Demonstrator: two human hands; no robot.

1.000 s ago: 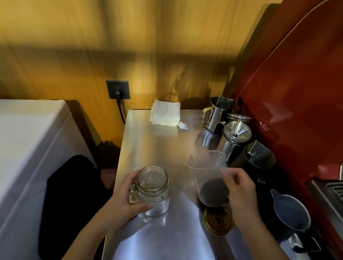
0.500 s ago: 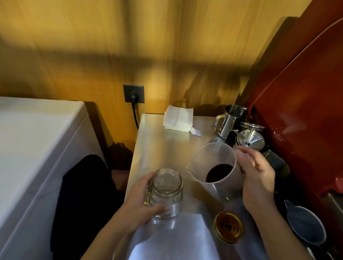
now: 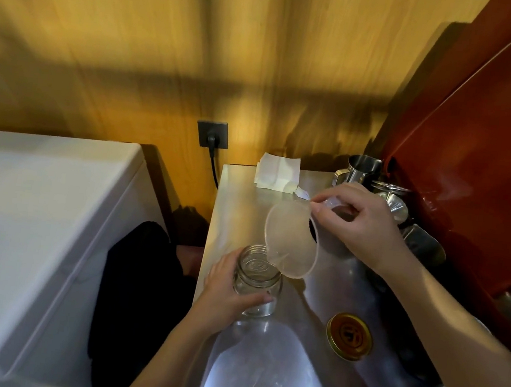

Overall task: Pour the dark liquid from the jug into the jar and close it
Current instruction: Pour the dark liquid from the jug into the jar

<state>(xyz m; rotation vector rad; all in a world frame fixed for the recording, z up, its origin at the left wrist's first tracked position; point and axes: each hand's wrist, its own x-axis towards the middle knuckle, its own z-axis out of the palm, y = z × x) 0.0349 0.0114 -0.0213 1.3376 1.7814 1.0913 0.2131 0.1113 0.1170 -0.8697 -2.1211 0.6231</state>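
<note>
Bench (image 3: 259, 369): steel, carries everything.
Jug (image 3: 290, 242): tipped, spout over jar mouth, grasped by right hand (image 3: 362, 224).
Jar (image 3: 257, 279): upright, open, steadied by left hand (image 3: 226, 295).
Lid (image 3: 349, 336): lies apart, right.
Risk: narrow mouth; fast tilt likely spills.

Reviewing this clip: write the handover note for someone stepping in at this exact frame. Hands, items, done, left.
Left hand: wrapped around the open jar, which stands on the steel counter.
Right hand: holds the jug by its handle, tipped steeply, spout over the jar mouth.
Lid: lies on the counter, right of the jar.
Done: jar steadied, jug in position.
Left: no dark liquid visible in the jar; pour, set the jug down, fit the lid.
</note>
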